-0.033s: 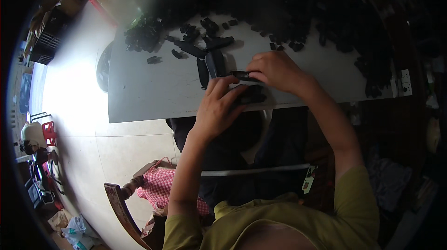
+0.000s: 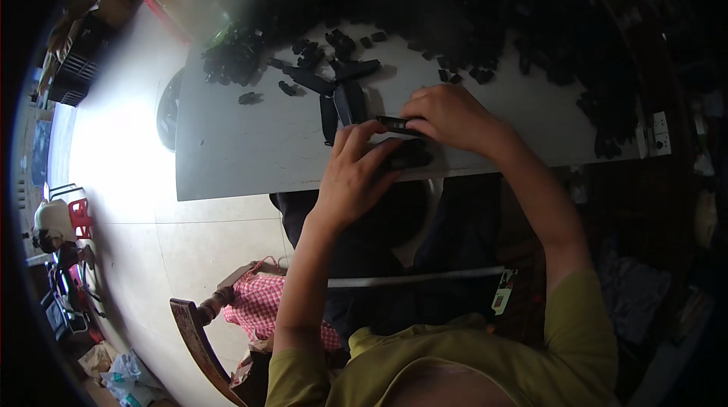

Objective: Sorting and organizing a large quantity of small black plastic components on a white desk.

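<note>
1. From the head camera I look down on a grey counter (image 2: 250, 157) whose far half is strewn with small black plastic parts (image 2: 235, 58).
2. My left hand (image 2: 356, 172) sits at the near edge of the counter. Its fingers curl around a dark, chunky black piece (image 2: 409, 155), holding it in place.
3. My right hand (image 2: 451, 115) is just beyond it, fingers bent and pinching a slim black strip (image 2: 393, 123) at its right end. Both hands are grasping, neither lies loose.
4. The strip and the chunky piece sit close together between the two hands; I cannot tell whether they touch.
5. I judge both pieces to be light, stiff moulded plastic. They would not bend, but they are smooth and small enough to slip from a loose pinch.
6. The strip looks best held by its long edges near one end, and the chunky piece across its broad sides.
7. More long black bars (image 2: 337, 100) lie flat on the counter just beyond my left hand.
8. A wooden chair (image 2: 193, 331) with a red checked cloth (image 2: 265, 304) stands on the pale floor to my left.
</note>
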{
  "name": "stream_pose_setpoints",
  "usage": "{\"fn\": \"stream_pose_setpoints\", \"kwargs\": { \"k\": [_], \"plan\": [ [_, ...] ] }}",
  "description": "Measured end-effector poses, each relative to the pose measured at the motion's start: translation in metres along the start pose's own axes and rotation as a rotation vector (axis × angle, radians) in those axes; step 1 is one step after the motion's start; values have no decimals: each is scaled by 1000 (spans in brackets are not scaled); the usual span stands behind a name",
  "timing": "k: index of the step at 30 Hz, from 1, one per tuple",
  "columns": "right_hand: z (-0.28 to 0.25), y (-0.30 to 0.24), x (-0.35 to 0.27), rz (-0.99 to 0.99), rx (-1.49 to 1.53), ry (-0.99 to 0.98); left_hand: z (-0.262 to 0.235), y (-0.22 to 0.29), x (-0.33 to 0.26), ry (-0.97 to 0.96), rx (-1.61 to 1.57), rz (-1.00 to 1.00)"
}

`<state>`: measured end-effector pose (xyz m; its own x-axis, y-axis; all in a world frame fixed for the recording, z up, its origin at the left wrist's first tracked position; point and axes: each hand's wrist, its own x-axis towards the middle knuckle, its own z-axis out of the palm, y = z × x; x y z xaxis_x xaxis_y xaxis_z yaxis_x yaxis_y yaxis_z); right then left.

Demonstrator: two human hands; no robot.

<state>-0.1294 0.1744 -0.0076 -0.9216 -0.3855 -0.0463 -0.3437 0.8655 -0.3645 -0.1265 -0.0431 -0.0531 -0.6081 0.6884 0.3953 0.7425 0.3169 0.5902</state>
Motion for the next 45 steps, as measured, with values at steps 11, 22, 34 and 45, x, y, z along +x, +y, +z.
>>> {"fn": "stream_pose_setpoints", "kwargs": {
  "k": [11,22,34,45],
  "plan": [
    [12,-6,117,-69,-6,361,1,0,5,-45,38,-8],
    [0,67,67,-154,-121,323,0,0,6,-16,3,-1],
    [-2,34,-12,223,337,487,1,-1,7,-22,-12,16],
    [29,17,-15,259,61,533,2,-1,7,-29,-39,10]
  ]
}}
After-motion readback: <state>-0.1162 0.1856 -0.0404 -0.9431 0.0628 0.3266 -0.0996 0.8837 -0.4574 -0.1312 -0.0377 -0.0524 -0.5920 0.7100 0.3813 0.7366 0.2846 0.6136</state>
